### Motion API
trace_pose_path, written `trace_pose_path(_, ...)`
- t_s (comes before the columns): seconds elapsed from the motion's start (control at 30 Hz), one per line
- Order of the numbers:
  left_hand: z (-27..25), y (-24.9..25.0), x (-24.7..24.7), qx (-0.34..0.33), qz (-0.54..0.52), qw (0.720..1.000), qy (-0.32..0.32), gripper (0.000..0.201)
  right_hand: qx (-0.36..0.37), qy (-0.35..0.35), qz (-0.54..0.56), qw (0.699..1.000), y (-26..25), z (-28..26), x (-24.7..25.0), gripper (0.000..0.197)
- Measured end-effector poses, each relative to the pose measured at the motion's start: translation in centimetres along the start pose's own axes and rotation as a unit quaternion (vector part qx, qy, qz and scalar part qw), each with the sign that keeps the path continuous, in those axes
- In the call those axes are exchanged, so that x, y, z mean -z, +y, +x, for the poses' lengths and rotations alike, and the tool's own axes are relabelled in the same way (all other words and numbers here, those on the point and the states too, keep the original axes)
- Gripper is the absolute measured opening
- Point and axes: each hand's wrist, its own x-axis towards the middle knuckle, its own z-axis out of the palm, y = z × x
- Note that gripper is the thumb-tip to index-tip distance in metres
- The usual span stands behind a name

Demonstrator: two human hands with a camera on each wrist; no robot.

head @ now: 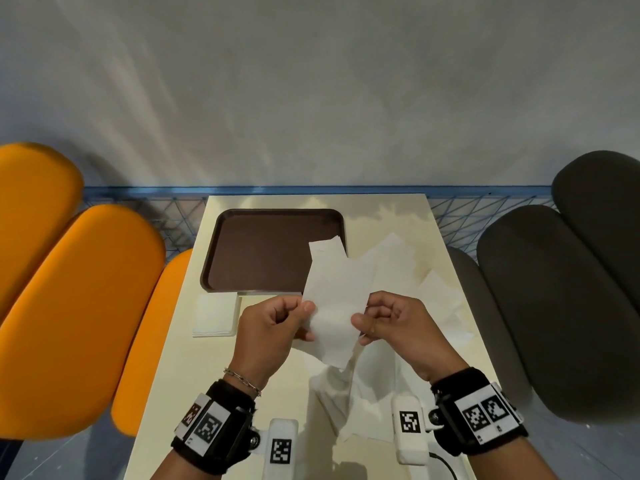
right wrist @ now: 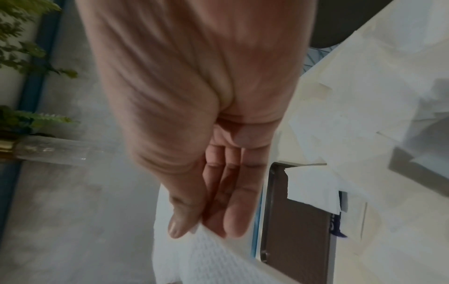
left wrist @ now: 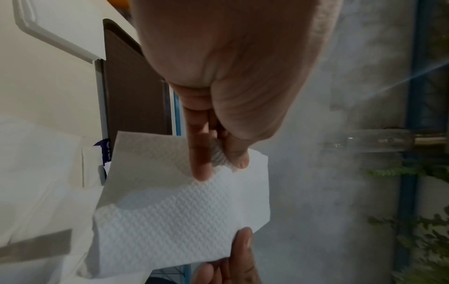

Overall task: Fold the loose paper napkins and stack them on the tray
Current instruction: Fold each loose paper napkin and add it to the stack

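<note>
Between thumb and fingers of left hand and right hand, pinched above the surface: embossed white paper napkin, rectangular. Beyond, brown tray; loose napkins right; folded stack left. Blue lettering nearby unreadable.

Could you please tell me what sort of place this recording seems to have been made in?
Probably a fast-food or canteen dining area: a brown serving tray lies on a small cream table, flanked by orange padded seats and dark grey ones, with loose paper napkins on it.
</note>
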Motion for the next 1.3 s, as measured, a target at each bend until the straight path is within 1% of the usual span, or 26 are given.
trace_pose_path(0.07,0.0,0.0,-0.1,0.006,-0.003,1.000,-0.001,0.008,0.005,0.015,-0.007,1.000,0.0,0.1,0.1,0.010)
trace_pose_path(0.17,0.0,-0.2,-0.2,0.017,-0.024,1.000,-0.005,0.009,0.001,0.008,-0.011,1.000,-0.2,0.0,-0.1,0.004)
trace_pose_path(0.23,-0.1,0.0,-0.2,0.018,-0.040,0.999,-0.009,0.011,-0.006,0.000,-0.007,1.000,-0.4,-0.1,-0.2,0.010)
trace_pose_path(0.3,-0.2,0.3,-0.2,0.017,-0.045,0.999,-0.023,0.023,-0.016,-0.013,0.006,1.000,-0.6,-0.2,-0.3,0.007)
trace_pose_path(0.4,0.1,0.3,0.0,0.026,-0.045,0.998,-0.035,0.043,-0.021,-0.009,0.022,0.999,-0.7,0.0,-0.5,0.012)
trace_pose_path(0.5,0.2,0.2,0.1,0.048,-0.083,0.995,-0.024,0.054,-0.014,0.021,0.037,0.999,-0.6,0.3,-0.5,0.010)
trace_pose_path(0.57,0.2,0.2,0.2,0.057,-0.106,0.993,-0.017,0.055,-0.013,0.030,0.042,0.999,-0.4,0.6,-0.4,0.010)
trace_pose_path(0.7,0.5,-0.1,0.2,0.057,-0.108,0.992,-0.006,0.050,-0.030,0.033,0.061,0.997,-0.3,1.0,-0.5,0.014)
trace_pose_path(0.77,0.5,-0.3,0.4,0.058,-0.110,0.992,-0.020,0.046,-0.040,0.015,0.045,0.998,-0.5,1.0,-0.7,0.019)
trace_pose_path(0.83,0.6,-0.5,0.6,0.061,-0.104,0.992,-0.048,0.043,-0.044,0.005,0.019,0.999,-0.7,1.3,-1.0,0.026)
trace_pose_path(0.9,0.8,-0.9,0.7,0.076,-0.091,0.990,-0.071,0.042,-0.040,0.032,0.032,0.998,-1.0,1.7,-1.1,0.022)
trace_pose_path(1.0,1.3,-2.0,0.7,0.099,-0.057,0.990,-0.087,0.037,-0.005,0.062,0.021,0.998,-1.3,2.4,-0.8,0.019)
trace_pose_path(1.1,1.5,-2.5,0.6,0.102,-0.035,0.990,-0.089,0.016,0.021,0.073,-0.004,0.997,-1.5,2.6,-0.3,0.019)
trace_pose_path(1.17,1.6,-2.4,0.4,0.110,-0.037,0.989,-0.097,0.008,0.024,0.094,0.004,0.995,-1.5,2.7,-0.1,0.024)
trace_pose_path(1.23,1.6,-2.2,0.3,0.120,-0.052,0.985,-0.109,0.009,0.014,0.115,0.027,0.993,-1.5,2.9,-0.1,0.032)
trace_pose_path(1.3,1.7,-2.2,0.1,0.132,-0.065,0.983,-0.114,0.014,-0.011,0.103,0.051,0.993,-1.4,2.8,-0.3,0.041)
